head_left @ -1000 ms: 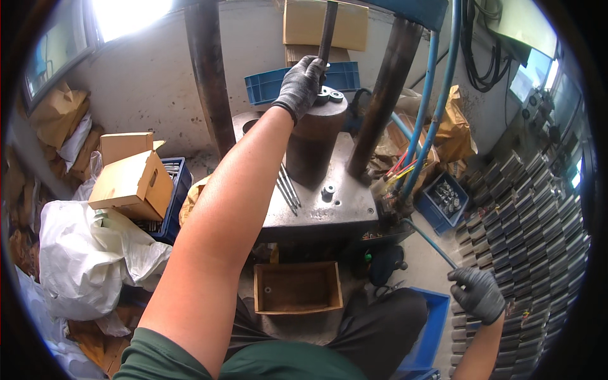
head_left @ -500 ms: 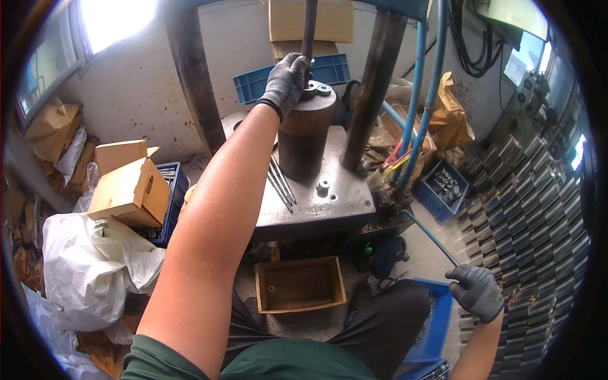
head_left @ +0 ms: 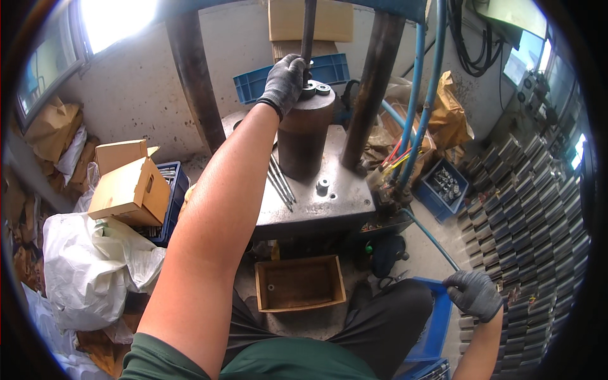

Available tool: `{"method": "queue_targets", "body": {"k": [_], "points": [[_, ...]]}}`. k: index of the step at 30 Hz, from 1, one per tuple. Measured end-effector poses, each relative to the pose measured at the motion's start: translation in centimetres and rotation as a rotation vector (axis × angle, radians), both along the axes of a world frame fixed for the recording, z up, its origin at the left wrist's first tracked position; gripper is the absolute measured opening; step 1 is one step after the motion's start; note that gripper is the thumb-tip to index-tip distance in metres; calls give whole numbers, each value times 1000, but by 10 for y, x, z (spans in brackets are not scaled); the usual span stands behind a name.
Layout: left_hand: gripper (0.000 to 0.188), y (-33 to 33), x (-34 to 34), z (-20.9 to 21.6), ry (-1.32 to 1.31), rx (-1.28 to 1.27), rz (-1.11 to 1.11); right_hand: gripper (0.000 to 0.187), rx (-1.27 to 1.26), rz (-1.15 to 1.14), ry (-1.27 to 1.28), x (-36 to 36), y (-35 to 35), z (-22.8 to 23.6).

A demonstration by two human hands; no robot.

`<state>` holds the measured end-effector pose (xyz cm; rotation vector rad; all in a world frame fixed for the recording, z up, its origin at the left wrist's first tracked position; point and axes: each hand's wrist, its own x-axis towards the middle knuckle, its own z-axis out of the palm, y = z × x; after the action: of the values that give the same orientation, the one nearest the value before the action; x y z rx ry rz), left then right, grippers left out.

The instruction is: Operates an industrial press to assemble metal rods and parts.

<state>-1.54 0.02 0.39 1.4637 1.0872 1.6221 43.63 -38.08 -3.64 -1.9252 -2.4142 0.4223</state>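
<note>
My left hand, in a grey glove, is closed around the lower part of an upright dark metal rod. That rod stands over a thick dark steel cylinder, and small metal rings lie on the cylinder's top. My fingers partly hide the rod's lower end. At the lower right, my gloved right hand is closed on the end of a long blue-green lever. Several thin metal rods and a small metal bushing rest on the press table.
Steel columns flank the cylinder. Below the table is a wooden box with a small ring inside. A cardboard box and white sack are at left. A blue bin of metal parts and stacked metal pieces are at right.
My right hand and the lever's end have dropped slightly. The left hand stays at the upright rod with almost no visible movement.
</note>
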Motion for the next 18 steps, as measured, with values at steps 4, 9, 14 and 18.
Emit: {"method": "queue_targets", "body": {"k": [4,9,14,18], "points": [[26,3,0,-1,-27,-8,-14,22,21,-43,99,1,0,1],[27,9,-2,-3,-26,-23,-28,23,-22,11,5,4,1,-1],[26,11,-2,-4,-46,-23,-32,23,95,-42,168,5,1,-2],[27,10,-3,-3,15,-15,-10,23,-63,-19,33,8,2,-2]]}}
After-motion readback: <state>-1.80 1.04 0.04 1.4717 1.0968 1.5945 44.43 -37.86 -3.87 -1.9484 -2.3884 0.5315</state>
